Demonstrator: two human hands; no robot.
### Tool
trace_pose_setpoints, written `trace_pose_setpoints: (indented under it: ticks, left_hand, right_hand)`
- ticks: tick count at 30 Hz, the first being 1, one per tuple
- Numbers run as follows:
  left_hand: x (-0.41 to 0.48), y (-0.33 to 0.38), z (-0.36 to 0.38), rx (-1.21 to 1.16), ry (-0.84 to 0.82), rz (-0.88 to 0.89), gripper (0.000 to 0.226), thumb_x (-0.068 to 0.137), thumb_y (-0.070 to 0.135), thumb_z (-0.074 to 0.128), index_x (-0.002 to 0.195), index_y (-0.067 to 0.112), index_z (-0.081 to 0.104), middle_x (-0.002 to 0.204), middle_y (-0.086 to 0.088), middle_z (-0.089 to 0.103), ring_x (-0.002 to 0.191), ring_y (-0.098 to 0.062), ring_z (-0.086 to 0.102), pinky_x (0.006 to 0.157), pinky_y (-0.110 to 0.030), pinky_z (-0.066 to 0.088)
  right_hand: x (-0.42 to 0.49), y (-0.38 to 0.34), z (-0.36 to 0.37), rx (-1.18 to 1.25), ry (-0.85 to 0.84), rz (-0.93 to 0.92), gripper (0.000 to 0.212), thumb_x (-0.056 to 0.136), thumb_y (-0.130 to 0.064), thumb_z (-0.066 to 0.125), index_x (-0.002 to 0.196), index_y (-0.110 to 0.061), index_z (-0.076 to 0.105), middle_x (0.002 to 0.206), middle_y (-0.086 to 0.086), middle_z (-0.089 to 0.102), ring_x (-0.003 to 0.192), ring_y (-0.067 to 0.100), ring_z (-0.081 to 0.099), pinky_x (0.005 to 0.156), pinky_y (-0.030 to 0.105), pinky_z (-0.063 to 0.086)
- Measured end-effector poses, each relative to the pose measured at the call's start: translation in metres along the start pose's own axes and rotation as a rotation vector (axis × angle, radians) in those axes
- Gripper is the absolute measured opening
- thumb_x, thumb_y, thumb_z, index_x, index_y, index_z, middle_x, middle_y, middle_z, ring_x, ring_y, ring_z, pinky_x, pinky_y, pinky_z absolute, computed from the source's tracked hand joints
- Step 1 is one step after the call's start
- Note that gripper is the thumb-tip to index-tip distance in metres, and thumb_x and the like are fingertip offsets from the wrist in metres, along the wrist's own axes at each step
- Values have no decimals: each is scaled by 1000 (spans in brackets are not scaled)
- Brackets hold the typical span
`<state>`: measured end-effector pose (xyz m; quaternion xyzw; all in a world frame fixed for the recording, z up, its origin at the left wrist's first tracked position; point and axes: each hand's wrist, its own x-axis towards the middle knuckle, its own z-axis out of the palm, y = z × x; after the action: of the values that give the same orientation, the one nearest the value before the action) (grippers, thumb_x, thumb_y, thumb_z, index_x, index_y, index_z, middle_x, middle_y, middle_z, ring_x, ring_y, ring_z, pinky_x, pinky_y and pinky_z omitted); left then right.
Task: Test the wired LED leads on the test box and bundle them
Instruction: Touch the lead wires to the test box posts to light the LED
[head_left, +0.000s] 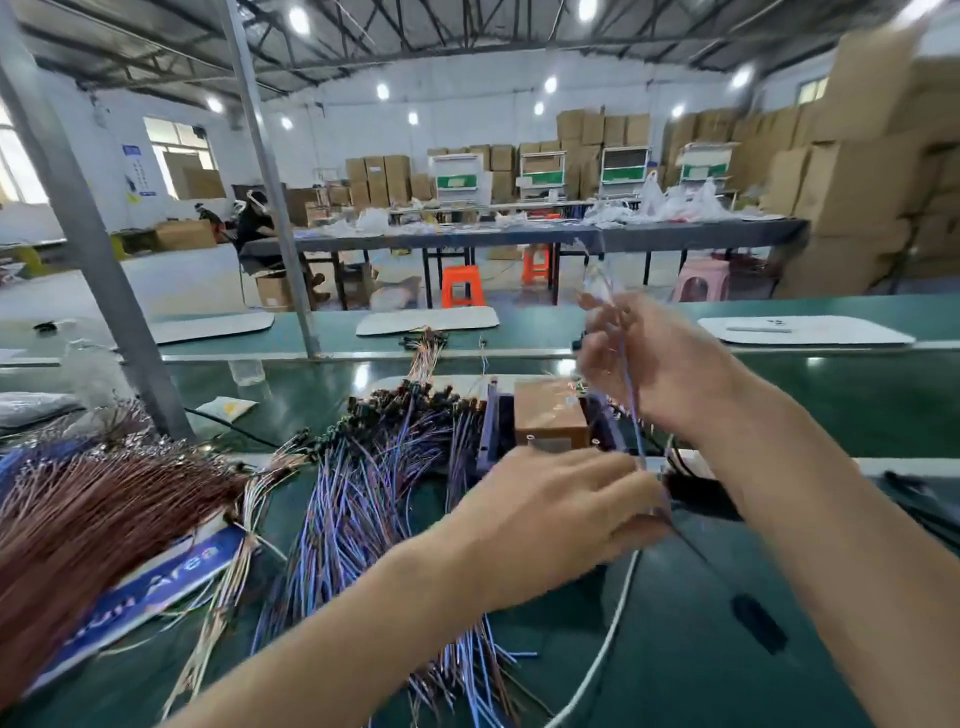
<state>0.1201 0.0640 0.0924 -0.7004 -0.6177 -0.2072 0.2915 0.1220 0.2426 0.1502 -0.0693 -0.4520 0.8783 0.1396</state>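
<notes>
A test box (550, 415) with a brown top and dark blue sides stands on the green bench. My right hand (660, 364) is raised above it and pinches the upper end of a few thin blue-violet LED leads (631, 410). These leads run down to my left hand (561, 509), which grips their lower end just in front of the box. A large heap of blue and violet leads with black connectors (374, 467) lies left of the box. The image is blurred by motion.
A thick bunch of brown leads (93, 514) lies at the far left over a blue sign. A grey steel post (88, 249) rises at the left. Black cables (727, 582) and a white cord (613, 629) run across the bench at right. Tables, stools and cartons stand behind.
</notes>
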Motion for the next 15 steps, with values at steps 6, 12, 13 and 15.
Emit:
trace_pose_setpoints:
  ticks: [6, 12, 13, 15]
  left_hand:
    - [-32, 29, 49, -158, -73, -39, 25, 107, 35, 47, 127, 35, 61, 105, 11, 70, 87, -10, 64, 60, -34, 55]
    - [-6, -8, 59, -909, 314, -1036, 28, 106, 28, 49, 90, 36, 71, 71, 6, 64, 54, -9, 58, 44, -24, 47]
    - [-3, -13, 61, -911, 294, -1058, 30, 106, 29, 49, 86, 29, 71, 67, 6, 62, 51, -8, 55, 42, -23, 44]
    - [-2, -16, 64, -910, 247, -1057, 32, 107, 31, 49, 85, 20, 68, 55, 5, 58, 44, -8, 49, 40, -22, 41]
  right_hand:
    - [-34, 28, -50, -365, 202, -143, 25, 109, -19, 40, 111, -13, 64, 52, -10, 41, 37, 2, 29, 31, 16, 23]
    - [-67, 83, -57, -514, 227, -122, 26, 107, -17, 48, 116, 3, 61, 56, -7, 51, 38, 5, 35, 33, 16, 24]
    - [-70, 91, -55, -540, 206, -124, 24, 107, -17, 48, 114, 1, 63, 56, -6, 53, 38, 7, 38, 34, 16, 25]
    - [-76, 100, -51, -591, 157, -151, 20, 107, -17, 48, 111, -12, 67, 58, -5, 58, 39, 9, 44, 35, 17, 29]
